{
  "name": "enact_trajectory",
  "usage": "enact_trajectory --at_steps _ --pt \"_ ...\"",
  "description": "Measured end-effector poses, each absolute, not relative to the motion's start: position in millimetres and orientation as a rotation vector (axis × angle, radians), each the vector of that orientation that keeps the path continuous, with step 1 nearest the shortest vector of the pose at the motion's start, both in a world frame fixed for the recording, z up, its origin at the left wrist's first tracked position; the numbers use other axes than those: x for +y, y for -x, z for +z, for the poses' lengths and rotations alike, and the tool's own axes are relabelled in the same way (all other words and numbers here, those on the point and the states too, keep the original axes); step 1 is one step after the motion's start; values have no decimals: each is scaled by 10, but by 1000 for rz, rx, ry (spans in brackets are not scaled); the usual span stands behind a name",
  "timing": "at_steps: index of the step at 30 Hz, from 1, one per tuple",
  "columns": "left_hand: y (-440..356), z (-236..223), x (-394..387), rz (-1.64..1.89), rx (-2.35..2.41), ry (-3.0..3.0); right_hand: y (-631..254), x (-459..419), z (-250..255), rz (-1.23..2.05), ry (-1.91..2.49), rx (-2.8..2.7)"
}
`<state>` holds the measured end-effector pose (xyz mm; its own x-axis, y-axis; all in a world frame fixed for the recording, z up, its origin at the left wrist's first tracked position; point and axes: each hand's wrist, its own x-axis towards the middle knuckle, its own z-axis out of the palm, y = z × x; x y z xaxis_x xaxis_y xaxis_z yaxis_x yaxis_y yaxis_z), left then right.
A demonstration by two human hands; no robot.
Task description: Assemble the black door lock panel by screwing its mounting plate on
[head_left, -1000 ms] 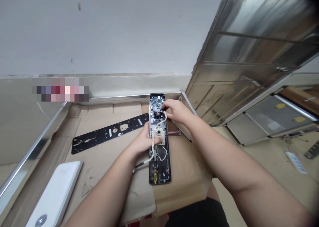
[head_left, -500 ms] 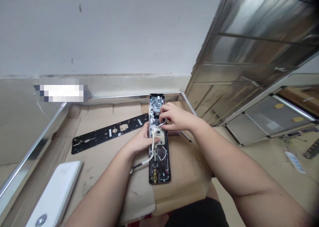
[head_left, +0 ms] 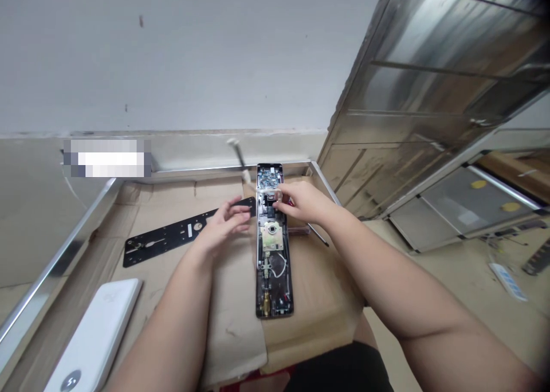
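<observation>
My left grip [head_left: 221, 223] is open, with the fingers spread, and it hangs just over the end of a black metal plate [head_left: 172, 234]. My right grip [head_left: 301, 203] is curled on the upper part of a long lock panel [head_left: 275, 277], but I cannot tell if its fingers pinch something. A blurred white cable [head_left: 237, 158] rises in the air beyond the panel's top. The panel lies with its inside open on brown cardboard [head_left: 232, 346], the plate at its left and a thin metal rod [head_left: 318, 235] at its right. A flat white box [head_left: 94, 334] lies at lower left.
</observation>
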<state>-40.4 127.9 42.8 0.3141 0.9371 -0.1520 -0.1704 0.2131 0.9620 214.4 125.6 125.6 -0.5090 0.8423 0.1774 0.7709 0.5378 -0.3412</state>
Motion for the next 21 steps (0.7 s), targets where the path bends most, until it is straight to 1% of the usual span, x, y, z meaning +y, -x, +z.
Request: enact_trajectory --at_steps 4,8,11,15,17,21 --pt "541 392 1372 1197 1244 -1365 -2138 1306 1171 315 1355 -2479" --pt "747 399 1397 1215 1785 -1737 -2133 1316 1133 302 1331 -2499" --pt "889 384 1403 1015 2128 -1810 -2144 1317 1142 318 1314 -2503" --pt "973 281 1447 591 2209 -1773 -2178 1373 1116 397 1327 -2451" --pt "984 220 1467 519 2228 -1804 -2191 1418 1079 448 1330 -2410" --pt "1039 127 1463 528 2233 -1875 -2205 1472 1017 487 1316 -2373"
